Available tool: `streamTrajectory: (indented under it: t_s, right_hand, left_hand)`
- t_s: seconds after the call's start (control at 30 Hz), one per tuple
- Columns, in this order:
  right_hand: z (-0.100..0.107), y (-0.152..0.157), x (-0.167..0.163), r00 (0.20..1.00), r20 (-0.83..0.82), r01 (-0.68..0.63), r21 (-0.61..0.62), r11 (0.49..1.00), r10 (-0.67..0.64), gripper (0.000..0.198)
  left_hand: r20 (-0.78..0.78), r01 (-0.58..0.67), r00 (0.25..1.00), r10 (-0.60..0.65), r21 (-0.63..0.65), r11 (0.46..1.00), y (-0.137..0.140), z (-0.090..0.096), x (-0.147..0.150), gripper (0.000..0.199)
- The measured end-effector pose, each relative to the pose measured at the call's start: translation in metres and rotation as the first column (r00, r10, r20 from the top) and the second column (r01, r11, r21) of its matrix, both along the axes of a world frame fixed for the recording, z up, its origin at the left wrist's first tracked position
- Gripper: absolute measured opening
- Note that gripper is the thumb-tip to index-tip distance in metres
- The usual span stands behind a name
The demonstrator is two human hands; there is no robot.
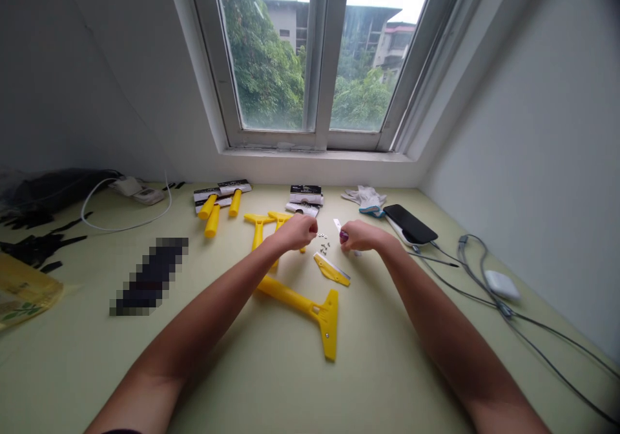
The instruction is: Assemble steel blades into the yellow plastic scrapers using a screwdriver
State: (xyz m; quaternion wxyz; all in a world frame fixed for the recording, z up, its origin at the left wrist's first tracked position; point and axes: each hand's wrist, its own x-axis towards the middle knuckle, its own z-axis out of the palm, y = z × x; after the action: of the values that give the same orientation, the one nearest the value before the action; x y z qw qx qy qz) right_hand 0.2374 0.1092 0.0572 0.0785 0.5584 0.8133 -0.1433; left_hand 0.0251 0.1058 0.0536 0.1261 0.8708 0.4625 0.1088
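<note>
My left hand is closed in a pinch above the table, left of some small metal nuts. Whatever its fingertips hold, if anything, is too small to see. My right hand is closed around a small purple object, mostly hidden by the fingers. Near that hand lies a thin whitish strip. Several small screws are scattered between the hands. Closer to me rests a yellow blade holder with a metal edge. A yellow scraper lies in front, and more yellow scraper handles are partly behind my left hand.
Yellow handles and black-and-white packets lie at the back. White gloves, a phone, grey cables and a white case are on the right. A blurred-out dark object and a yellow bag sit left.
</note>
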Motion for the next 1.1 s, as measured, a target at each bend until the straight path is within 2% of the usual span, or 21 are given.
streamTrajectory:
  t_s: [0.17,0.37,0.63,0.87,1.0,1.1]
  right_hand:
    - [-0.005,-0.001,-0.006,0.999,0.041,-0.018,0.039,0.999,0.016,0.018]
    - [-0.009,0.008,-0.015,0.998,0.038,-0.044,0.089,0.995,0.041,0.020]
    - [-0.014,0.023,-0.031,0.999,-0.023,-0.047,0.104,0.993,0.050,0.018]
    - [-0.006,0.019,-0.029,0.994,-0.103,-0.025,0.103,0.994,0.036,0.023]
    - [0.007,0.011,-0.022,0.989,-0.144,-0.003,0.146,0.989,0.024,0.022]
    - [0.024,0.001,-0.016,0.983,-0.182,0.004,0.181,0.983,0.030,0.016]
  left_hand:
    - [-0.070,0.017,0.997,-0.018,-0.015,1.000,0.024,-0.006,0.010,0.016]
    - [-0.137,0.015,0.990,-0.018,-0.026,1.000,0.041,-0.012,0.017,0.016]
    - [-0.146,0.056,0.987,-0.063,-0.052,0.997,0.045,-0.015,0.018,0.018]
    - [-0.092,0.067,0.993,-0.076,-0.091,0.994,0.045,-0.009,0.013,0.021]
    - [-0.053,0.082,0.995,-0.086,-0.074,0.994,0.031,0.005,0.005,0.022]
    - [-0.038,0.132,0.990,-0.134,-0.054,0.990,-0.007,0.017,-0.010,0.020]
